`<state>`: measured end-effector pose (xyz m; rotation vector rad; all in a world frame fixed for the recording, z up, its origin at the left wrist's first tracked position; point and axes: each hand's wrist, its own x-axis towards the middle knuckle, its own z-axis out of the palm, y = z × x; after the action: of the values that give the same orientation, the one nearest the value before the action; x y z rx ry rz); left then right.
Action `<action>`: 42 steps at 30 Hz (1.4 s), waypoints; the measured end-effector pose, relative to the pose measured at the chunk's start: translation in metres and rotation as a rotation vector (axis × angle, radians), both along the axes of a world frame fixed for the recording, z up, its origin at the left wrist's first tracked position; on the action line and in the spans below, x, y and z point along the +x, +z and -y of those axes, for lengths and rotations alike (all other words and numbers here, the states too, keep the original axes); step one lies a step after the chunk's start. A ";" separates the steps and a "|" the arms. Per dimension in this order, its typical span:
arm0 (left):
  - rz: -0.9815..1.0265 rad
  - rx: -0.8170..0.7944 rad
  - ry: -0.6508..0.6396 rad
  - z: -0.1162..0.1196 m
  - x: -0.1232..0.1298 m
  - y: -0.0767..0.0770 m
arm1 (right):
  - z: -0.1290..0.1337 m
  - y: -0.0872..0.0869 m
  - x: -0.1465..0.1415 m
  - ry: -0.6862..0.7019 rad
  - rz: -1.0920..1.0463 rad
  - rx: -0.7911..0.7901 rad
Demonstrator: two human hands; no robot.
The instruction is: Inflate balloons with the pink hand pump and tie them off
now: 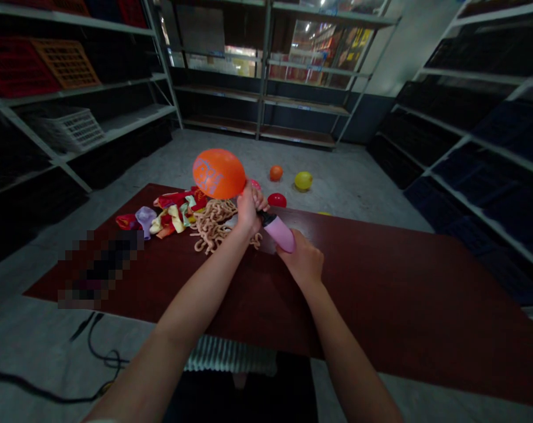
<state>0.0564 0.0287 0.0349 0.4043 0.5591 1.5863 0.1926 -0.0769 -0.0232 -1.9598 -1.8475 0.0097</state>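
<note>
An inflated orange balloon [220,174] with blue-purple print stands up and to the left of my left hand [248,210]. That hand is closed around the balloon's neck, where it meets the black end of a pink hand pump [280,234]. My right hand [302,258] grips the pump's pink body at its near end. Just beyond and left of my left wrist lies a tangled heap of beige cord [211,228]. Several limp balloons [173,216] in red, yellow, green and purple are spread left of the cord.
The dark red-brown table [381,294] extends to the right. On the floor behind it lie an orange balloon [275,173], a yellow balloon [304,180] and a red balloon [277,200]. Shelving [261,94] stands around. A black cable [41,390] runs at lower left.
</note>
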 end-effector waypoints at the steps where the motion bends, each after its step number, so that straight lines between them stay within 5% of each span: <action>1: -0.009 -0.001 -0.033 -0.004 0.002 0.001 | 0.000 0.002 0.000 -0.024 -0.039 -0.028; 5: -0.024 -0.059 -0.175 -0.021 -0.004 0.003 | -0.004 0.002 -0.005 0.020 -0.361 -0.175; 9: -0.007 -0.166 -0.233 -0.034 -0.024 0.001 | -0.007 0.000 -0.018 0.229 -0.945 -0.413; 12: 0.022 -0.187 -0.253 -0.041 -0.042 0.002 | -0.003 0.008 -0.025 0.345 -1.181 -0.553; 24: 0.158 -0.146 0.049 -0.049 -0.128 0.018 | 0.027 0.036 0.007 0.479 -1.204 -0.859; 30: 0.245 -0.078 0.100 -0.047 -0.124 0.025 | 0.027 0.032 0.032 0.532 -1.441 -1.015; 36: 0.230 0.009 0.053 -0.042 -0.121 0.035 | 0.020 0.021 0.024 0.551 -1.616 -1.150; 42: 0.265 0.003 0.030 -0.045 -0.123 0.025 | -0.002 0.049 -0.008 0.518 -1.549 -1.138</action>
<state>-0.0663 0.0734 0.0600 0.1836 0.3603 1.6379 0.1844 -0.0746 0.0262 -0.9549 -1.0310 2.3117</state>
